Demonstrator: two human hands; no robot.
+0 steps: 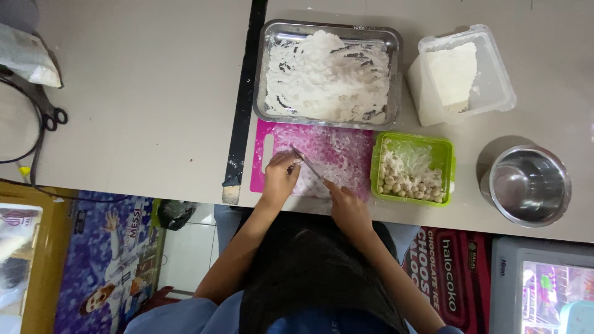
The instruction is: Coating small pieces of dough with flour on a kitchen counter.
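2 hands meet on our pink board [337, 154]: our right hand [349, 207] is closed round a knife [307, 162] whose blade slants up-left to our left hand [279, 175], its bent fingertips [294, 162] pinching something too small to tell.

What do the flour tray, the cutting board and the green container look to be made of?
The flour tray looks like bare metal: grey, with a shiny rim. The cutting board looks like plastic: a flat, uniform magenta with a moulded handle slot, dusted white. The green container also looks like plastic: bright, opaque lime walls with rounded corners.
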